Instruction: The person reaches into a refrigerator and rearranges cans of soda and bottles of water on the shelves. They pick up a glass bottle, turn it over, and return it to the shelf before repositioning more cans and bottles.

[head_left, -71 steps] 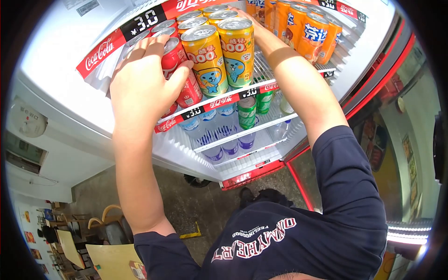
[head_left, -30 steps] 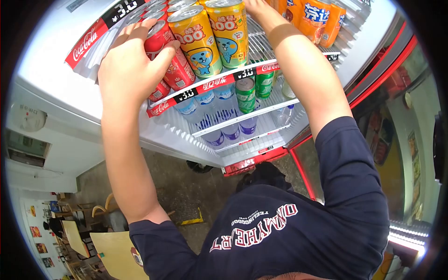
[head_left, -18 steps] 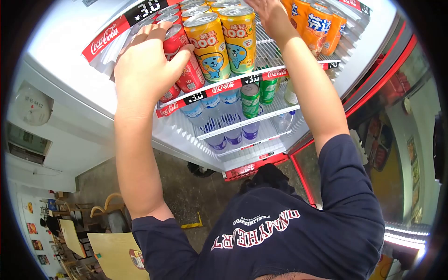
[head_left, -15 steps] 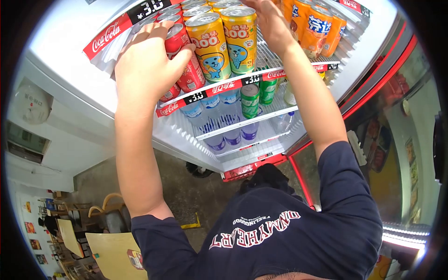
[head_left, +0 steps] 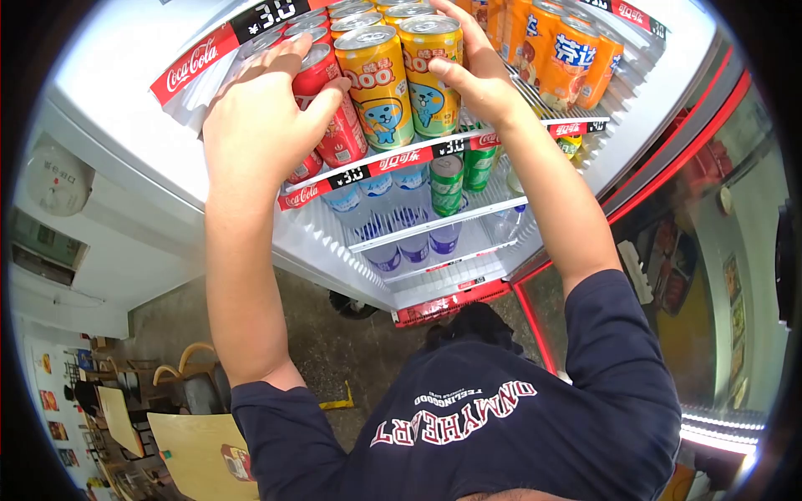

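Note:
My left hand [head_left: 255, 117] lies along the left side of the front red Coca-Cola can [head_left: 341, 129], its fingers stretched over the red cans and its thumb across the front can's face. To the right, my right hand [head_left: 484, 79] rests against the side of a yellow Qoo can [head_left: 432, 92]. Its thumb is spread over that can's front, while the fingers reach back along the row, partly hidden. Another yellow Qoo can [head_left: 376, 92] stands upright between the hands. Several more red and yellow cans are lined up behind on the same shelf.
Orange Fanta cans [head_left: 568, 63] stand right of my right hand. A price strip [head_left: 401, 156] edges the shelf. Below are green cans [head_left: 447, 184] and purple-labelled containers [head_left: 413, 246]. The fridge's red-edged door [head_left: 685, 150] is swung out at right; a wooden table [head_left: 200, 455] stands lower left.
My right hand has come forward and down along the yellow row, and its thumb now lies on the front can. My left hand has stayed almost in place.

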The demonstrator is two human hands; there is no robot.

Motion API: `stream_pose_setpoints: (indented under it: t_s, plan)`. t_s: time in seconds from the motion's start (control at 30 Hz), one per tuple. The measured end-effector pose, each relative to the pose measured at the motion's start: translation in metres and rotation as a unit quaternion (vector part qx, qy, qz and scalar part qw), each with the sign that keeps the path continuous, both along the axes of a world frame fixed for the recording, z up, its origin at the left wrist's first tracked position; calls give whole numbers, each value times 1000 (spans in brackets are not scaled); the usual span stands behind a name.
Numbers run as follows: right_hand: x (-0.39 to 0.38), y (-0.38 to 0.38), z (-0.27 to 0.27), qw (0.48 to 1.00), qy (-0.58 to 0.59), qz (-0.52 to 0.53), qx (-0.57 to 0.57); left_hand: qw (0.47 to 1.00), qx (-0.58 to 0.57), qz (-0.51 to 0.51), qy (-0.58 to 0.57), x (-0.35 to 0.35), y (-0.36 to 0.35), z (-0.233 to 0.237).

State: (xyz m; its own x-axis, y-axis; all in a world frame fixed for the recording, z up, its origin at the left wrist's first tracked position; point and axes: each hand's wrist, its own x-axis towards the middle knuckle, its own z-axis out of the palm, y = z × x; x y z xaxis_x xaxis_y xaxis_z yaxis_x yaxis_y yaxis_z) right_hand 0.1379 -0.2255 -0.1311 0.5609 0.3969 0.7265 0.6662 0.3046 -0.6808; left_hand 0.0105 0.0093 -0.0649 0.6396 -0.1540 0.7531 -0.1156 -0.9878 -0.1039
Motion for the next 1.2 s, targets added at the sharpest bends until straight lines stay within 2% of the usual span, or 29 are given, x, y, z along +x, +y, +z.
stream_pose_setpoints:
  t_s: [0.27,0.5,0.53,0.73,0.83,0.9,1.2]
  plan:
    - [-9,-3,2,999,37,-7,-12,1000,-4,2,19,-2,-1,2]
    - [-3,3,-1,994,62,71,45,1000,-1,-10,11,0,4,-2]
    - [-9,3,2,996,61,60,39,1000,23,-11,-14,2,6,-4]
    - [0,5,-2,996,26,64,63,999,-8,0,32,-1,2,0]
    - [-3,7,-4,993,52,49,89,1000,6,1,11,2,4,-3]
    - [-17,6,3,993,79,52,64,1000,6,1,15,2,4,-3]
    - [-2,4,-1,996,46,67,37,1000,12,-9,5,2,6,-2]
